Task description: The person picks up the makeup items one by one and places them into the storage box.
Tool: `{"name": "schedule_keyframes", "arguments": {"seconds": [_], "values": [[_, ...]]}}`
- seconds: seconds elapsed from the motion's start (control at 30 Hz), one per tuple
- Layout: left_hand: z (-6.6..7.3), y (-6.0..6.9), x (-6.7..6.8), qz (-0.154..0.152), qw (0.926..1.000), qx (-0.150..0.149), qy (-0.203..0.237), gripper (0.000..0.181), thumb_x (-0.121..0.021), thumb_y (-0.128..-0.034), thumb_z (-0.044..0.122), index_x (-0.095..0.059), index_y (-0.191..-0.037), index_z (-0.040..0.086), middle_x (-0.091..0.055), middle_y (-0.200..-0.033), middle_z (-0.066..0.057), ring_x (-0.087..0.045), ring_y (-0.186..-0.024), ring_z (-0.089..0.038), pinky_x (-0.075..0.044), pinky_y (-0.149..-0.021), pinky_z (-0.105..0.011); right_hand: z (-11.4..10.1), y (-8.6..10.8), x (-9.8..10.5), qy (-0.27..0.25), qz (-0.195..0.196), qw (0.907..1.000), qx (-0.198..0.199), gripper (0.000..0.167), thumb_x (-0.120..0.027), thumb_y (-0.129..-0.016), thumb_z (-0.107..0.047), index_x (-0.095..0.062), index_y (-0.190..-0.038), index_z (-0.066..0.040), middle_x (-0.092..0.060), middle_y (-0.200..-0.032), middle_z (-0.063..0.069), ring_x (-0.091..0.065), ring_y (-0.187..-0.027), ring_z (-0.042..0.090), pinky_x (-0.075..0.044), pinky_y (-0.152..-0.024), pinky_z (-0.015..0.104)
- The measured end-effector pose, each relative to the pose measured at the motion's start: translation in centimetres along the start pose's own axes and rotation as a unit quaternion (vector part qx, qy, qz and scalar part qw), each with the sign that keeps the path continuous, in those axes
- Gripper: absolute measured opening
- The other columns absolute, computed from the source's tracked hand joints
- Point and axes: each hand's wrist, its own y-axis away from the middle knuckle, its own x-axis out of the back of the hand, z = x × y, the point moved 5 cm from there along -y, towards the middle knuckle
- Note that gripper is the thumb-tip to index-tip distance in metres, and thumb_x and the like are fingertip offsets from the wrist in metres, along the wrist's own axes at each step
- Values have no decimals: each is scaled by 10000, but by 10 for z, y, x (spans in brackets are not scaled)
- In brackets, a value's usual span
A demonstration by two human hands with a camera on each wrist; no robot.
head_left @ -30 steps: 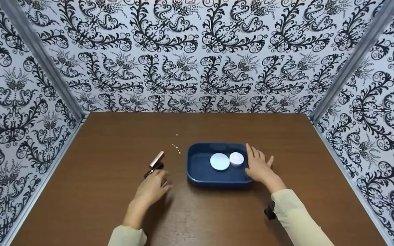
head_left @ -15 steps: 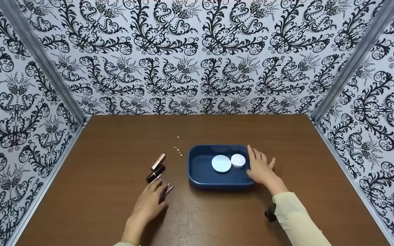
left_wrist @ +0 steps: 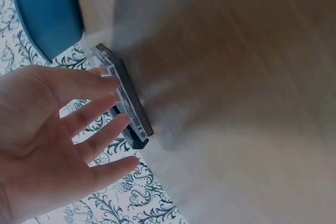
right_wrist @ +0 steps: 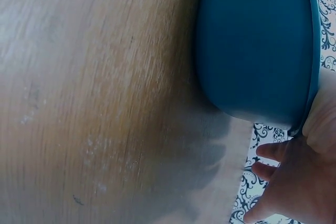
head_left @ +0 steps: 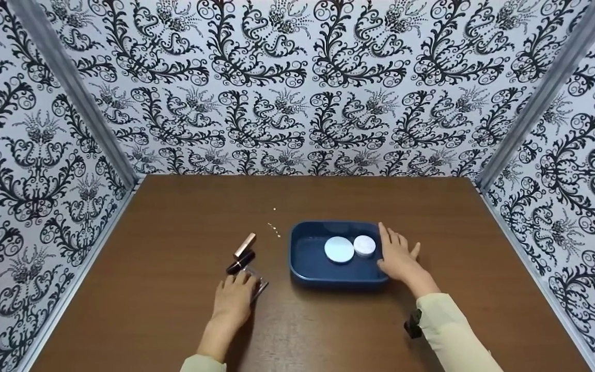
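My left hand [head_left: 234,298] lies over a flat clear-and-dark case [head_left: 261,288]; in the left wrist view the fingers of the left hand [left_wrist: 63,129] touch or nearly touch the edge of the case [left_wrist: 126,95]. Just beyond it are a black tube [head_left: 240,262] and a rose-gold tube [head_left: 245,246]. My right hand [head_left: 400,258] rests with extended fingers on the right rim of a blue tray [head_left: 339,282]. Inside the tray sit a larger pale round container [head_left: 339,250] and a smaller white one [head_left: 364,245], side by side.
The brown table [head_left: 199,206] is bounded by patterned walls [head_left: 277,103]. Several small light specks [head_left: 275,229] mark the tabletop between the tubes and the tray. A dark device [head_left: 412,324] is at the right wrist.
My left hand has moved nearer the body from beside the black tube and now covers part of the flat case. The right hand has stayed at the tray's rim.
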Motion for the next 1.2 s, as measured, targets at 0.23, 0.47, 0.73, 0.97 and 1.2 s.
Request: {"name": "schedule_keyframes", "arguments": {"seconds": [0.23,0.47,0.73,0.97,1.2], "values": [[7,-10,-1,-263,9974,91,-660,541,-744,-780,-10,-641,-1269,197,-590,-1300,-103,-596,-1109,-386,-517,-931,-536,0,3,3,-29,21,10000,18,912,-611,-917,-94,-13,-1606,-99,-147,-1626,285,-112,-1484,527,52,-1083,814],[13,-17,-2,-665,9921,122,-1052,616,-790,-788,37,-613,-1342,242,-550,-1374,-98,-580,-1185,-381,-540,-870,-499,2,5,3,-23,19,10000,14,907,-603,-924,-89,-3,-1605,-90,-148,-1624,292,-111,-1483,528,54,-1080,815],[9,-19,-1,-920,9919,192,-850,569,-752,-824,18,-592,-1336,208,-490,-1406,-149,-529,-1237,-403,-526,-881,-527,-1,1,2,-15,82,10000,45,916,-609,-908,-98,-16,-1607,-96,-164,-1620,290,-127,-1481,527,46,-1082,816],[0,-17,-2,-1003,9931,19,-604,619,-803,-777,48,-578,-1341,165,-497,-1419,-129,-456,-1311,-403,-458,-998,-592,1,3,0,57,79,9999,49,911,-618,-913,-101,-26,-1605,-85,-178,-1615,292,-140,-1474,532,27,-1079,822],[-4,-20,-1,-1086,9931,-228,-380,590,-788,-772,17,-565,-1311,103,-524,-1374,-155,-462,-1335,-391,-365,-1109,-610,1,0,1,76,44,10000,-15,915,-611,-920,-112,-9,-1608,-109,-172,-1622,273,-133,-1485,513,39,-1086,815]]}}
